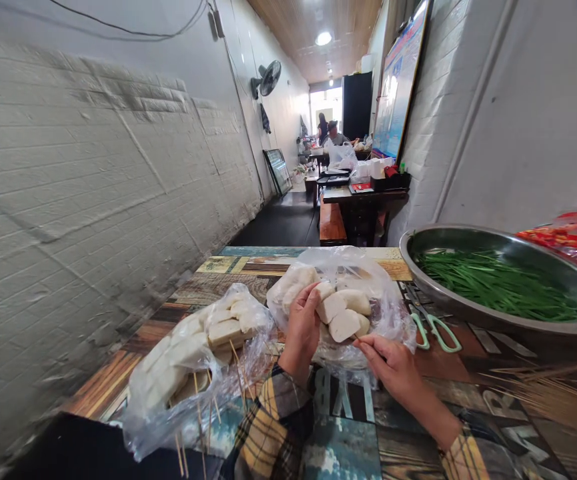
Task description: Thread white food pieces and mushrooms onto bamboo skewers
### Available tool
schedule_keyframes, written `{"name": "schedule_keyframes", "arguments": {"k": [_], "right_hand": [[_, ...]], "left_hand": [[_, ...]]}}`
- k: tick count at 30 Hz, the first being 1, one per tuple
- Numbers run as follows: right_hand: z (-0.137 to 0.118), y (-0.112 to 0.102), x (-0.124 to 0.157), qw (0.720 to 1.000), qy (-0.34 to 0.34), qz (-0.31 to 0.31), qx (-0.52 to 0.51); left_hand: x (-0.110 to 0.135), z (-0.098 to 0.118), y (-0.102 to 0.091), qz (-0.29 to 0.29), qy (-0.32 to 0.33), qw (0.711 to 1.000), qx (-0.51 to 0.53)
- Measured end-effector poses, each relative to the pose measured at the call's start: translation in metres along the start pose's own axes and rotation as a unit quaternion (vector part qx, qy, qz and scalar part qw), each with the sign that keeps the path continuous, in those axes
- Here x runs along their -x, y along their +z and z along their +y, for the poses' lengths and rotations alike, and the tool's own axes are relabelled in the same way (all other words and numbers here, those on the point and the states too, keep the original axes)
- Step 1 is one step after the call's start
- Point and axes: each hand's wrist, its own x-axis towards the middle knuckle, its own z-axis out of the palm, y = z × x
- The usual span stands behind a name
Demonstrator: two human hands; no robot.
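Observation:
My left hand is closed with its fingertips on a small white steamed bun piece. Just to the right, several more bun pieces lie on an open clear plastic bag. Thumb and forefinger of my right hand pinch a thin wooden skewer, whose tip meets the front bun piece; how deep it goes is hidden. On the left, another clear bag holds several white bun pieces, with wooden skewers sticking out towards me.
Green-handled scissors lie right of the bun bag. Behind them stands a steel basin of cut green leaves. Loose skewers cover the table's right side. A red plastic package sits beyond the basin. People are far back.

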Motion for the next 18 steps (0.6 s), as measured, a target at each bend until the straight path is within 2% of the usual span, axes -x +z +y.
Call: {"name": "schedule_keyframes", "arguments": {"k": [8,18], "right_hand": [[0.013,0.006,0.003,0.999,-0.024,0.021,0.027],[0.011,0.006,0.003,0.999,-0.022,0.025,0.038]], "left_hand": [[0.003,0.0,0.003,-0.019,-0.005,1.0,0.002],[0.004,0.001,0.005,-0.022,-0.005,1.0,0.01]]}}
